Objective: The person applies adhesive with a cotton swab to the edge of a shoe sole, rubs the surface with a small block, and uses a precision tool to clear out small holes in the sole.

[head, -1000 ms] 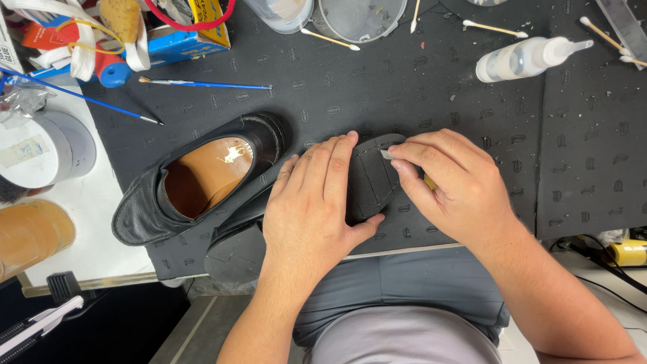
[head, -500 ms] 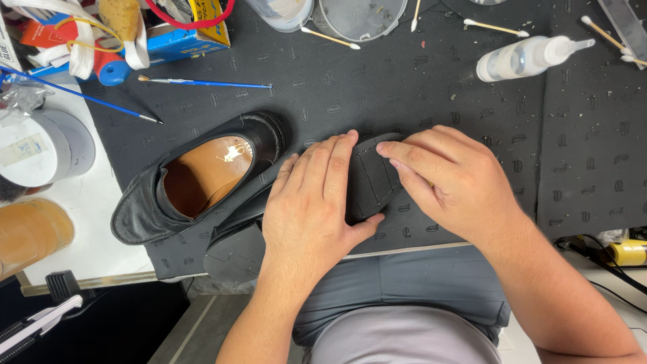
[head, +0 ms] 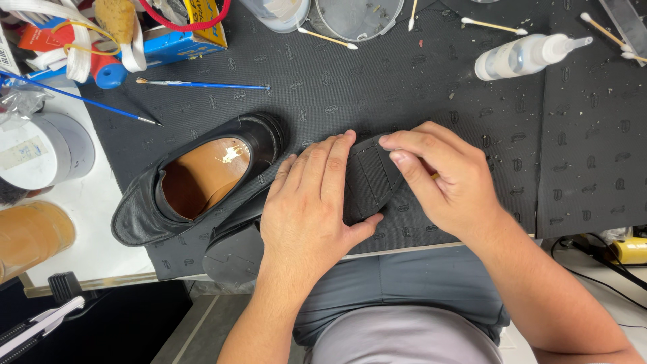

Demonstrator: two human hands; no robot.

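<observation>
right hand (head: 441, 182) fingertips shifted along sole (head: 371, 178) edge, pinching | left hand (head: 313, 202) flat pressing sole | loafer (head: 195, 178) beside

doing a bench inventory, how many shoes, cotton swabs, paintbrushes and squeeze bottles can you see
shoes: 2, an upright black one and a sole-up one under both hands
cotton swabs: 4 in view, first
paintbrushes: 2, first
squeeze bottles: 1
total: 9

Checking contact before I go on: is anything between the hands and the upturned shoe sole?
Nothing visible. The left hand lies flat on the upturned shoe, and the right hand has its fingertips at the sole's toe edge. The second shoe lies beside them.
</observation>
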